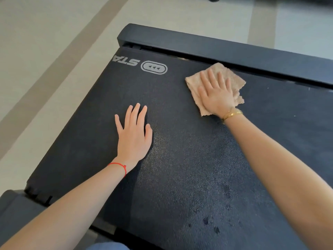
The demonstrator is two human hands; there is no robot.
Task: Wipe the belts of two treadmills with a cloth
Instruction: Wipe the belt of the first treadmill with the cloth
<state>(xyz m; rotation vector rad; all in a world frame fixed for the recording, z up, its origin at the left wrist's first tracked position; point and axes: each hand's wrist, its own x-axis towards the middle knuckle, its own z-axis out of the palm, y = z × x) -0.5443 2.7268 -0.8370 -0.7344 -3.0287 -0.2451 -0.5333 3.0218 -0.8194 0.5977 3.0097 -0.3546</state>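
A black textured treadmill belt (180, 150) fills most of the view, with grey lettering and an arrow logo (154, 67) near its far left end. My right hand (216, 94) lies flat with straight fingers on a folded beige cloth (234, 82), pressing it onto the belt close to the far side rail. My left hand (134, 134) rests palm down on the bare belt, fingers spread, holding nothing. A few dark damp spots (210, 224) show on the belt near me.
A black side rail (216, 46) runs along the far edge of the belt, and a dark frame corner (16, 204) sits at the lower left. Pale tiled floor (45, 51) with darker stripes lies beyond the treadmill.
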